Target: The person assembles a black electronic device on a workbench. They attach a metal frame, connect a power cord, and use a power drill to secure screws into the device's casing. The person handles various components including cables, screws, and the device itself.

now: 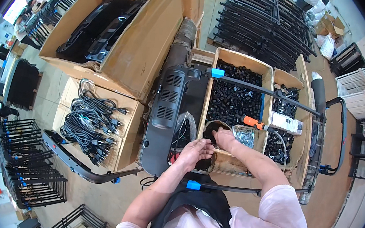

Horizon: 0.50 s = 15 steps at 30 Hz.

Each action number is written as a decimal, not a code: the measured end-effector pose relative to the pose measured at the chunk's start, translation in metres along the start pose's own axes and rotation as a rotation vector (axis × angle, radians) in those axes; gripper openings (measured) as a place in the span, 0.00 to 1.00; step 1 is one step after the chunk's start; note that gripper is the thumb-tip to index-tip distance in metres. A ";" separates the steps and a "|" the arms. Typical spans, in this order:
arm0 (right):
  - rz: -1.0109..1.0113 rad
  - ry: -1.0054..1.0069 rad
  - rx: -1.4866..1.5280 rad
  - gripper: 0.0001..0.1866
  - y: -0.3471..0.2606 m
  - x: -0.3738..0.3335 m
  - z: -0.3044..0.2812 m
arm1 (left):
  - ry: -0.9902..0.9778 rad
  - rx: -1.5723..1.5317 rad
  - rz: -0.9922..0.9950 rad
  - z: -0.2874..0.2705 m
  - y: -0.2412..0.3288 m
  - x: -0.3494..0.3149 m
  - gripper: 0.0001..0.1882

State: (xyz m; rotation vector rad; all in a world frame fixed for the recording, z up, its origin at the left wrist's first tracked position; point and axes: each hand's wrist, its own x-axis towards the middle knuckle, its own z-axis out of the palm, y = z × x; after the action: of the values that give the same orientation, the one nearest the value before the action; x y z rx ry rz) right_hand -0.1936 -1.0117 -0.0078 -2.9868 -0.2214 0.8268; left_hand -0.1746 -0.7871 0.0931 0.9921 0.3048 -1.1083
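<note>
My right hand [225, 139] reaches into a round container [209, 125] of small dark parts. Its fingers bend down together among them; whatever they pinch is hidden. Beside it, my left hand [195, 153] hovers over the near rim, fingers stretched side by side and slightly curved, with nothing visible in them. A clear box of silver screws [244, 136] stands right of my right hand. Behind it lies an orange and black power screwdriver [253, 122] with a cable. Under my left wrist is the black treadmill-like frame [161, 145] with a vented cover.
Wooden bins hold black knobs [236, 95] and other black fittings [273, 147]. A white box [286, 122] rests on the right bin. A metal rail [266, 88] crosses above the bins. Coiled power cords [89, 126] lie on a carton at left, below a large carton [139, 59] of black panels.
</note>
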 end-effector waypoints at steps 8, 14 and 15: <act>-0.081 0.031 0.084 0.12 0.014 0.006 0.001 | 0.105 0.017 0.041 0.021 -0.008 0.047 0.24; 0.049 0.206 0.511 0.09 0.031 -0.027 -0.035 | 0.212 -0.083 0.027 0.033 -0.015 0.077 0.29; 0.063 0.234 0.580 0.09 0.031 -0.033 -0.040 | 0.231 -0.097 0.013 0.032 -0.018 0.086 0.29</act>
State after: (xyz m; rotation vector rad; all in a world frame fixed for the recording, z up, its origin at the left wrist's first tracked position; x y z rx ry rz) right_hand -0.1974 -1.0469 0.0412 -2.5119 0.1068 0.4350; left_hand -0.1586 -0.8661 0.0456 1.0354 0.5334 -0.9587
